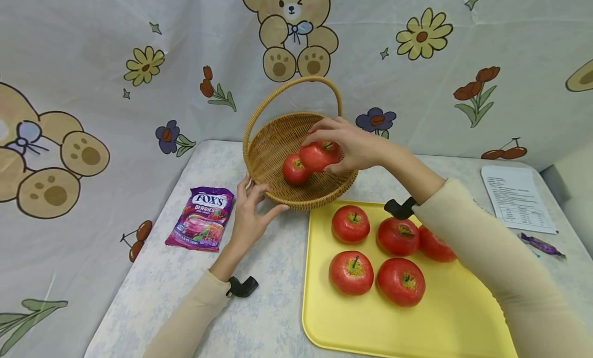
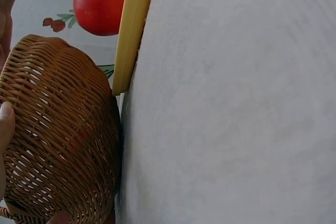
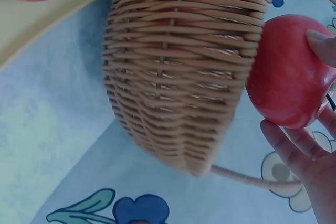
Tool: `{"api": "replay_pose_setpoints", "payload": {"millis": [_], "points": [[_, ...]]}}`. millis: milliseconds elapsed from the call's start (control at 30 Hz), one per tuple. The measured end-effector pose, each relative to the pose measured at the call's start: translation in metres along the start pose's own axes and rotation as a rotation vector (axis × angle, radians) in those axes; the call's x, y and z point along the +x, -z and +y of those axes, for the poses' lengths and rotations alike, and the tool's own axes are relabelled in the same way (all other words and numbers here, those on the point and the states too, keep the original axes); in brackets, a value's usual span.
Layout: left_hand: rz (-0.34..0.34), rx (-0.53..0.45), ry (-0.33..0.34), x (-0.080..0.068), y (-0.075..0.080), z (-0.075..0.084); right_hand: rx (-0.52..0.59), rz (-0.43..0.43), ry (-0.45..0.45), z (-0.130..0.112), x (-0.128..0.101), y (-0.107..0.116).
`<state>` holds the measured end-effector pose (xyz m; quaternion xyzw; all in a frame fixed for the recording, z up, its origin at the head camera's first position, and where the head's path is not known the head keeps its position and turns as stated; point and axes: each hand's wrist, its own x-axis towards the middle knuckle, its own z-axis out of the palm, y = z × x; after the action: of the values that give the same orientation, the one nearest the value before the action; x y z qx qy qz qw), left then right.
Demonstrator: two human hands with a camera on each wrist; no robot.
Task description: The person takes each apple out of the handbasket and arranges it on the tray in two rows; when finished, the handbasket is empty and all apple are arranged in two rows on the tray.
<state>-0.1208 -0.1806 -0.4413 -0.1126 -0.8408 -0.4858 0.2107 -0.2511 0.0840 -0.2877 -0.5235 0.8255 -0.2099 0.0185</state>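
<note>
A wicker basket (image 1: 264, 152) with a tall arched handle stands at the back of the table, and one red apple (image 1: 295, 171) lies inside it. My left hand (image 1: 250, 214) grips the basket's left front rim, its thumb against the woven outer wall (image 2: 63, 124) in the left wrist view. Over the basket's opening, my right hand (image 1: 356, 144) holds another red apple (image 1: 319, 157) between thumb and fingers. That held apple (image 3: 289, 72) is near the rim in the right wrist view, stem side toward the palm.
Right of centre lies a yellow tray (image 1: 352, 327) bearing several red apples (image 1: 351, 273). A purple candy bag (image 1: 202, 219) is left of the basket. Farther right are a printed paper sheet (image 1: 516, 196) and a purple-wrapped candy (image 1: 542, 245). A patterned cloth (image 1: 208, 34) hangs behind.
</note>
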Motion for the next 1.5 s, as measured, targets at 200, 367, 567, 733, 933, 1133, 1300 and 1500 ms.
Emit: {"api": "replay_pose_setpoints", "payload": {"millis": [200,367,567,733,933,1133,1300,1500], "points": [[0.0,0.007,0.011,-0.001,-0.001,0.0,-0.011,0.027,-0.002,-0.007,-0.019,0.011],[0.003,0.01,0.03,-0.001,-0.002,0.0,-0.015,0.039,-0.016,-0.013,-0.039,0.016],[-0.003,0.002,0.036,-0.003,-0.002,-0.002,-0.015,0.057,-0.017,-0.02,-0.067,0.017],[-0.009,0.003,0.035,-0.003,-0.003,-0.002,-0.018,0.088,-0.05,-0.027,-0.096,0.017],[-0.008,-0.007,0.023,-0.003,-0.004,-0.001,-0.06,0.094,-0.109,-0.035,-0.137,0.017],[-0.007,0.002,0.028,-0.004,-0.003,-0.001,-0.114,0.11,-0.158,-0.039,-0.176,0.008],[-0.008,-0.004,0.023,-0.003,-0.003,-0.001,-0.134,0.112,-0.238,-0.047,-0.209,0.0],[-0.005,-0.004,0.027,-0.001,0.0,-0.001,-0.085,0.113,-0.293,-0.055,-0.242,-0.011]]}}
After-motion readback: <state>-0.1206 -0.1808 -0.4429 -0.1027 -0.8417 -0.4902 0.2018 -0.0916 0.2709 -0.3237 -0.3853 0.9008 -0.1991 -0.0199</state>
